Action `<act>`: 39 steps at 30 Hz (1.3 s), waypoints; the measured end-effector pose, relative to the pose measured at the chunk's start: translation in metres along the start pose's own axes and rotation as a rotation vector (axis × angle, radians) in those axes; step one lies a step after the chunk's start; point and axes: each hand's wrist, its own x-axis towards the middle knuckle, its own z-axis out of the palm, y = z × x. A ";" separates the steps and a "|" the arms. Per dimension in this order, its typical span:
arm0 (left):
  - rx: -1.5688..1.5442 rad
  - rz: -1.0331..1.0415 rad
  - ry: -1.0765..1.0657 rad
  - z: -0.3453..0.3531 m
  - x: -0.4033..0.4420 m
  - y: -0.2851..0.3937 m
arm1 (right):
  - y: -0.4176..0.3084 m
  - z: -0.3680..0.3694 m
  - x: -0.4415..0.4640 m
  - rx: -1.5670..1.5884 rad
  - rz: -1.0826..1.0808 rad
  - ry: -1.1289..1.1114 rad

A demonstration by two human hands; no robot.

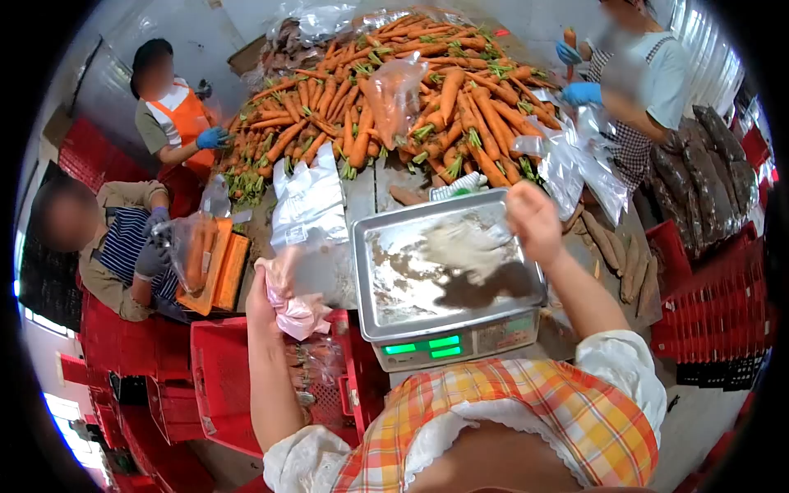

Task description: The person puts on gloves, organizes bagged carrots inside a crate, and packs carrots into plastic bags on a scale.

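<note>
Checked apron in yellow and orange lies nearest the camera, at 6 o'clock; clock positions are taken from the scale. Its green display is lit, and its metal tray is marked with dark residue.

Hands are well apart. Left hand, at 8 o'clock, is closed around a crumpled pink item, beside the tray and above a red crate containing bagged goods. Right hand, at 2 o'clock, has curled fingers at the tray's far right corner. A pale cloth-like item extends from near those fingers over the tray; motion blur prevents telling whether it is gripped.

Carrots are heaped at 12 o'clock, with white plastic bags at 10 o'clock. Long brown roots lie at 3 o'clock.

Three co-workers are present: one in a striped apron at 9 o'clock handling bagged carrots, one in an orange apron at 10, one wearing blue gloves at 1.
</note>
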 end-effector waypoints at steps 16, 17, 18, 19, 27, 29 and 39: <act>1.275 0.246 -0.117 0.092 -0.028 -0.026 | 0.011 0.107 0.036 -0.690 -0.433 -0.739; 1.306 0.288 -0.067 0.100 -0.038 -0.022 | 0.006 0.110 0.038 -0.788 -0.352 -0.758; 1.240 0.329 -0.022 0.105 -0.055 -0.016 | 0.004 0.113 0.040 -0.886 -0.271 -0.778; 1.235 0.332 -0.014 0.101 -0.070 -0.011 | 0.005 0.111 0.040 -0.885 -0.274 -0.787; 0.462 0.344 -0.064 0.065 -0.091 -0.006 | 0.019 0.122 0.023 -0.003 0.356 -0.707; 0.404 0.352 -0.216 0.057 -0.087 -0.008 | 0.022 0.124 0.018 0.155 0.512 -0.695; 1.720 0.808 0.078 0.093 -0.069 -0.008 | 0.039 0.127 0.005 0.152 0.626 -0.749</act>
